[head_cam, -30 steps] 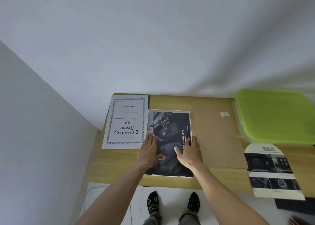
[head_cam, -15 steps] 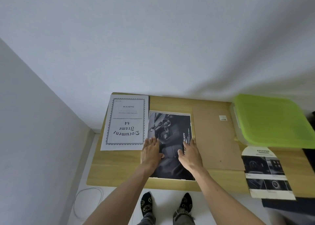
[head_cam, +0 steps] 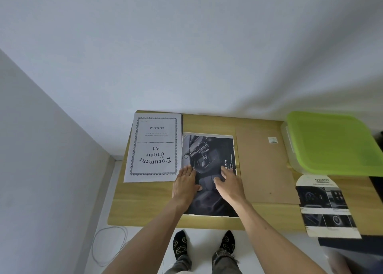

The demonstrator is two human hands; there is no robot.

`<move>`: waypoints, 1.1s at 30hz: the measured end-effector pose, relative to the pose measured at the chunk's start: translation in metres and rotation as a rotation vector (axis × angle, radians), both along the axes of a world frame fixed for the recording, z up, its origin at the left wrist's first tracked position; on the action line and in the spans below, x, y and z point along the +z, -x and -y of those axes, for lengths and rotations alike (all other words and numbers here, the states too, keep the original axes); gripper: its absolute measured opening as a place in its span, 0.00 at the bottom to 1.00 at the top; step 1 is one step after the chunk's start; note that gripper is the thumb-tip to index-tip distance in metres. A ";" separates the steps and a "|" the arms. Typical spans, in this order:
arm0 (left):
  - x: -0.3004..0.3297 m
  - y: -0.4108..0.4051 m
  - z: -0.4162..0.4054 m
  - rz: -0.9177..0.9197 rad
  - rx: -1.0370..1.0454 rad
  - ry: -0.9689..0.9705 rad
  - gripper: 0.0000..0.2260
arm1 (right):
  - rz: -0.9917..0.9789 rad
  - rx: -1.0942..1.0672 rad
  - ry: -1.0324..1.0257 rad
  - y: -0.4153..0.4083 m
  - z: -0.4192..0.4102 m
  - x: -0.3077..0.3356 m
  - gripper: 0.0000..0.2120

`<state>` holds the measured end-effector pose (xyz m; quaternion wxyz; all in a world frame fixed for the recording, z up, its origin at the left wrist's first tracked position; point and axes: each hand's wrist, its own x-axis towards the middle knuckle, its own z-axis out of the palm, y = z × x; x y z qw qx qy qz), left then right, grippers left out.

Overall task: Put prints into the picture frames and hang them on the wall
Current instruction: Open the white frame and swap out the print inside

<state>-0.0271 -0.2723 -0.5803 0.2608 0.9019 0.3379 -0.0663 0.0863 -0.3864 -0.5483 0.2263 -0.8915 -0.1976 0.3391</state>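
A green-lidded box [head_cam: 331, 143] sits on the wooden table [head_cam: 145, 203]

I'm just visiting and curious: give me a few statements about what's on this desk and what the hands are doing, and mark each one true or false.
1. Both hands, the left hand and the right hand, lie flat on the dark print. True.
2. The "Document Frame A4" sheet lies to the right of the dark print. False: it lies to its left.
3. The green lid sits at the table's right end. True.
4. The brown backing board covers the dark print. False: it lies beside it, on the right.
5. A print already hangs on the wall. False: the visible wall is bare.
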 end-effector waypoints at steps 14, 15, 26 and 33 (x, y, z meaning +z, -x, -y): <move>0.003 0.003 -0.002 0.031 0.009 0.049 0.30 | 0.213 0.160 0.296 0.010 -0.015 -0.017 0.37; 0.003 0.004 -0.004 0.027 -0.001 0.051 0.30 | 0.190 0.134 0.269 0.008 -0.016 -0.016 0.36; 0.002 0.007 -0.005 0.038 -0.011 0.058 0.30 | 0.060 -0.403 -0.183 -0.007 -0.010 0.021 0.16; 0.004 0.011 -0.004 0.074 0.025 0.109 0.29 | -0.074 -0.608 -0.219 -0.024 -0.003 0.015 0.24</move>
